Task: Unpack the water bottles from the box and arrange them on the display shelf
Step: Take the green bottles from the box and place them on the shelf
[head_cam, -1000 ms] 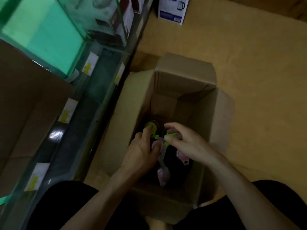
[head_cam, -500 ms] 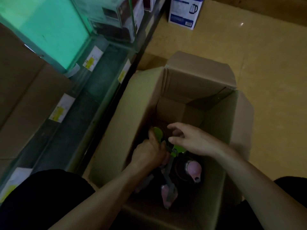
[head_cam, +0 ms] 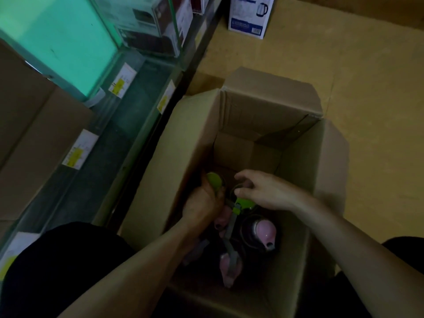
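Pretty dim shot, but here's what's going on: the open cardboard box [head_cam: 202,134] sits on the tan floor [head_cam: 371,88], pushed right up against the glass display shelf [head_cam: 128,125], flaps folded out. The water bottles are all down inside the box, none on the shelf.

The left hand [head_cam: 205,203] is deep in the box, fingers curled tight around the neck of a green-lidded bottle [head_cam: 214,182] by the left wall. The right hand [head_cam: 266,193] sits just beside it, fingers loosely bent over a second green lid [head_cam: 245,203]. It's low over that lid, but honestly I can't tell if it's gripping anything or just hovering.

Nearer the person there's a pink-lidded bottle [head_cam: 263,234] standing upright, and another pink lid [head_cam: 228,267] lower down, with a grey strap [head_cam: 230,228] running between the green one and that pink one.

Off to the side: yellow-and-white price tags [head_cam: 121,81] on the shelf edges, boxed goods [head_cam: 149,26] behind the glass, brown cartons [head_cam: 39,134] on the left, and a white kettle box [head_cam: 250,17] standing on the floor well beyond the box
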Demonstrator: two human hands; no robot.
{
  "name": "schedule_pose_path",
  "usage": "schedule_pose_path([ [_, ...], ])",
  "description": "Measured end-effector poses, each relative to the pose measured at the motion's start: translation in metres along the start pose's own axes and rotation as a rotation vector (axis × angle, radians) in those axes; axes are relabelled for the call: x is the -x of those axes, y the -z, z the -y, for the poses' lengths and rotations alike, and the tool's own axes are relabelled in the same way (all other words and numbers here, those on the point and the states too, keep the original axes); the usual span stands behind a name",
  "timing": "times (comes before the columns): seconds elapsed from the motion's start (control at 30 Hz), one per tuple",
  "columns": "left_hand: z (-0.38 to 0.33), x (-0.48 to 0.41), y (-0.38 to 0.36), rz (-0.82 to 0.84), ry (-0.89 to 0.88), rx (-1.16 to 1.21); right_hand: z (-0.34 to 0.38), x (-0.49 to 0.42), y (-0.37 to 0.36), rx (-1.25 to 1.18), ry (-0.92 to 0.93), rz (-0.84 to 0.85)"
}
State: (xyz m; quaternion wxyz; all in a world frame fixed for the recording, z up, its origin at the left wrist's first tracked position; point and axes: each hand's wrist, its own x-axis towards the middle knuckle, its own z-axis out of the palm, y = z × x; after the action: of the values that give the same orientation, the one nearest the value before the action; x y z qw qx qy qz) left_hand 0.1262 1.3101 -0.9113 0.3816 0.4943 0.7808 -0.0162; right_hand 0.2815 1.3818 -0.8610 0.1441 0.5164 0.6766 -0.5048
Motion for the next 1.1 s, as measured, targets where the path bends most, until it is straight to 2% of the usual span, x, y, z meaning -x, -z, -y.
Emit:
schedule_pose_path([
  [0.13, 0.001, -0.011, 0.005, 0.072, 0.082, 0.249, -0.002, 0.001, 0.003, 0.016, 0.0, -0.002],
  [0.3, 0.0, -0.016, 0.005, 0.026, 0.144, 0.533, -0.001, 0.002, 0.006, 0.028, 0.006, -0.024],
  [0.47, 0.0, -0.017, 0.005, -0.023, 0.109, 0.585, -0.004, 0.001, 0.005, 0.017, 0.021, -0.045],
  [0.77, -0.008, -0.013, 0.021, -0.077, 0.028, 0.538, -0.005, 0.001, 0.008, -0.03, 0.019, -0.106],
  [1.1, -0.018, 0.006, 0.049, -0.188, -0.301, 0.426, -0.008, -0.004, 0.01, -0.124, 0.079, -0.224],
])
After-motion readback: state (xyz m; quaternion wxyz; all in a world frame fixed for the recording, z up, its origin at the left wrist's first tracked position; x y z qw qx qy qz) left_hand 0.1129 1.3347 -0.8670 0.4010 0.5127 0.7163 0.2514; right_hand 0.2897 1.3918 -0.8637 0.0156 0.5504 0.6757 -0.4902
